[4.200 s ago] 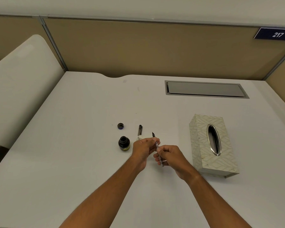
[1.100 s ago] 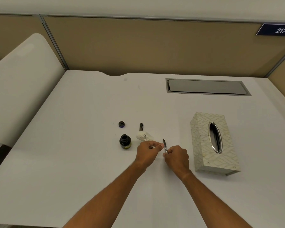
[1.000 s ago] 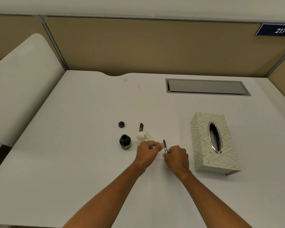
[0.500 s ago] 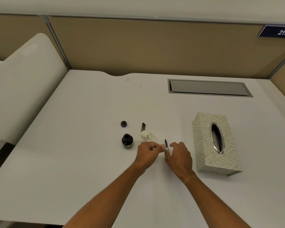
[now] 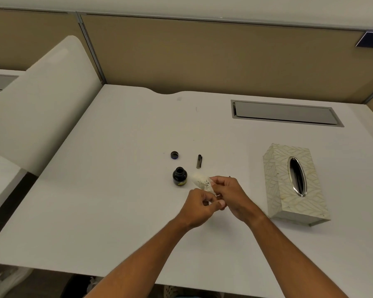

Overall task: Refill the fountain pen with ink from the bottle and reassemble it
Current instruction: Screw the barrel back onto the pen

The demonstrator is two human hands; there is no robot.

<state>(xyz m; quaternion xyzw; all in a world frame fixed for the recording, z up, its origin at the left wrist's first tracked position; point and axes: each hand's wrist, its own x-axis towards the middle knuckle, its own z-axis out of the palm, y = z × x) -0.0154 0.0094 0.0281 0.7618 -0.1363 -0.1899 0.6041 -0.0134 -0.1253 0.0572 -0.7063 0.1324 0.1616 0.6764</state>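
White laminate tabletop point(image 5: 116, 211) set against tan fabric partition panels point(image 5: 202, 57); curved white divider point(image 5: 37, 104) at left; grey recessed cable flap point(image 5: 284, 114) at rear right.

Small dark round bottle cap point(image 5: 174, 155), lying apart behind the bottle.

Open dark glass ink bottle point(image 5: 179, 176), upright.

Slim dark pen cap point(image 5: 199, 161), long axis running near to far.

Crumpled ink-spotted white tissue point(image 5: 199, 180), just right of the bottle.

Left hand point(image 5: 199, 208), fingers curled, thumb against fingertips; what it pinches cannot be told.

Right hand point(image 5: 233, 195), fingers curled at the tissue's edge; the fountain pen sits hidden between both hands, direction indiscernible.

Cream leaf-patterned rectangular tissue box point(image 5: 295, 183), far right.
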